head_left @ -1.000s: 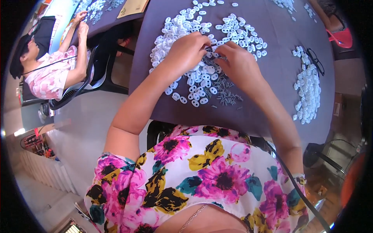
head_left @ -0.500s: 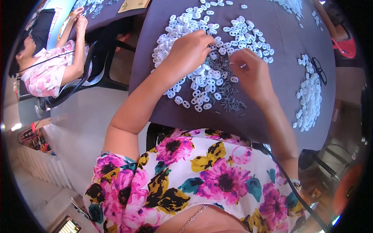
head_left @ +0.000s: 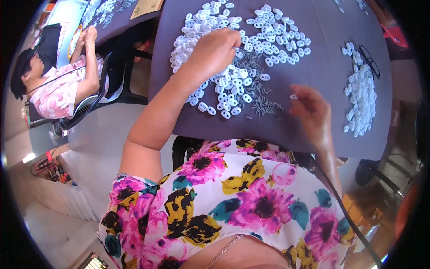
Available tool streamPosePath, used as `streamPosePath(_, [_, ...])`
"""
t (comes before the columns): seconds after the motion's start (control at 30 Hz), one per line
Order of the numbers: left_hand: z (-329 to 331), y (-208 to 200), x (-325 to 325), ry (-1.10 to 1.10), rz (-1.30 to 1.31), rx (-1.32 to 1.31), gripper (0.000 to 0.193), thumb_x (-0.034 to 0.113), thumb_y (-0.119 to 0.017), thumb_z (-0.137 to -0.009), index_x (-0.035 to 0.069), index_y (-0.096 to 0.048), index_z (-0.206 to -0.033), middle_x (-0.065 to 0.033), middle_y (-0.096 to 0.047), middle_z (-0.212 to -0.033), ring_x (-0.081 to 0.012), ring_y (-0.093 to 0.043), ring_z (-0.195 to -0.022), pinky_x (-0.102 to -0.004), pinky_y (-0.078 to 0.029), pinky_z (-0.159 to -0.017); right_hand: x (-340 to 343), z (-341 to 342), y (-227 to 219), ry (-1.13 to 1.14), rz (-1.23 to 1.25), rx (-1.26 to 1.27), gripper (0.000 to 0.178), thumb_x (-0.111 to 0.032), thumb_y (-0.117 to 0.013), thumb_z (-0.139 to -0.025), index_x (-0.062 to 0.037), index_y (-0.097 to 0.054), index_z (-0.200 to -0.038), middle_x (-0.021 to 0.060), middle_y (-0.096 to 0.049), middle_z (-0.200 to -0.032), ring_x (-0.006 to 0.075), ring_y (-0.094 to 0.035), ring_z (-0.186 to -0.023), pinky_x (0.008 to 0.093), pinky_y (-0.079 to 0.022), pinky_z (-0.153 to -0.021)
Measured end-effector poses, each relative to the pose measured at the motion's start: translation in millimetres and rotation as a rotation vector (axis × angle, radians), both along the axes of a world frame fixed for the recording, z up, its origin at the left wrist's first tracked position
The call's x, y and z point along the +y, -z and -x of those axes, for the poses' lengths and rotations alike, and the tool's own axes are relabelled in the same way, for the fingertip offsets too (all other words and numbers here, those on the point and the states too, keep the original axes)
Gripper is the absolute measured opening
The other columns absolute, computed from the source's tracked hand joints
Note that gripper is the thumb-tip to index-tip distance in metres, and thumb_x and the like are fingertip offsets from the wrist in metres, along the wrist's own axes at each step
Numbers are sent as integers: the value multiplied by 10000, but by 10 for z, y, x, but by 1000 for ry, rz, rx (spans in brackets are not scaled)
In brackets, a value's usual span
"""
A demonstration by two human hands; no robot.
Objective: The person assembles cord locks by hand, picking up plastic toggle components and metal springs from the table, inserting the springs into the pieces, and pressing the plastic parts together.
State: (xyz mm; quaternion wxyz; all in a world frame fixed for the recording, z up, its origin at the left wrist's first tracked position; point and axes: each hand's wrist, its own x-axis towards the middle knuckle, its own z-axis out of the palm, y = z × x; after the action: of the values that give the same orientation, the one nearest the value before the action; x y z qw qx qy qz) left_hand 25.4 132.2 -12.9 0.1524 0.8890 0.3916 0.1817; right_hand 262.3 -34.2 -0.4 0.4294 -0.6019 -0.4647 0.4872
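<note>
While the right hand [head_left: 313, 114] hung over the near part of the table, its thumb and fingertips were pressed together on a small white oval plastic-looking piece with holes [head_left: 294, 97], which sat at the outer end of the pinch, on its left side. That piece was small and blurred between the fingertips, so which way its long axis ran could not be told.

Left of this pinch and farther from the body, the left hand [head_left: 212, 51] reached over a spread heap of similar white oval pieces [head_left: 192, 45], its fingers bent and pointing away to the right; whether they pinched anything could not be told, since the back of the hand hid their tips.

Between the two hands, a lone white oval piece [head_left: 264, 77] lay flat, its long axis running left to right and its two holes side by side. Just left of the right hand's pinch lay a scatter of slender dark grey screw-like pieces [head_left: 264, 106], pointing every way. Beyond the pinch was a looser group of white oval pieces [head_left: 271, 39], their long axes variously turned. Right of it, well apart, a long white pile [head_left: 360, 105] stretched away from the body, with black-rimmed glasses [head_left: 369, 62] slanting beside its far end on the purple-grey tablecloth [head_left: 322, 54].
</note>
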Motion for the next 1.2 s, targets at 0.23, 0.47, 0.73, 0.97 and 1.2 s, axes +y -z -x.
streamPosePath(0.23, [118, -73, -135, -44, 51, 17, 130, 77, -603, -800, 51, -611, -927, -107, -584, -855, -304, -588, -783, -380, -464, -699, -91, -207, 255, -15, 7, 4, 182, -19, -580, -881, -12, -609, -1060, 18, -600, -840, 77, -574, -691, 218, -486, -624])
streamPosePath(0.47, [-47, -117, -310, 28, -26, -33, 152, 91, -637, -802, 48, -631, -948, -102, -598, -883, -289, -601, -802, -361, -475, -702, -49, -166, 249, 54, 9, 5, 148, -37, -569, -895, -16, -610, -1036, 1, -604, -803, 53, -558, -664, 188, -448, -577])
streamPosePath(0.73, [-431, -44, -530, 244, -14, -23, 122, 107, -651, -781, 63, -614, -889, -85, -589, -850, -292, -588, -834, -390, -475, -713, -69, -171, 329, 32, -42, -2, 135, -41, -571, -893, -23, -611, -1021, -2, -604, -807, 50, -556, -665, 184, -445, -575])
streamPosePath(0.97, [-349, -34, -446, 192, 133, -83, 156, 109, -674, -772, 46, -623, -905, -92, -605, -822, -268, -610, -740, -341, -489, -670, -78, -163, 310, 46, -42, -7, 102, -36, -572, -894, -18, -608, -988, 4, -589, -810, 66, -560, -683, 208, -459, -595])
streamPosePath(1.2, [-175, -222, -640, -27, 835, -641, 156, 84, -627, -858, 26, -672, -996, 28, -588, -715, -25, -529, -576, -175, -431, -511, -37, -132, 188, -18, -6, 175, 100, -21, -546, -902, -16, -596, -989, 15, -590, -866, 77, -581, -739, 216, -479, -632])
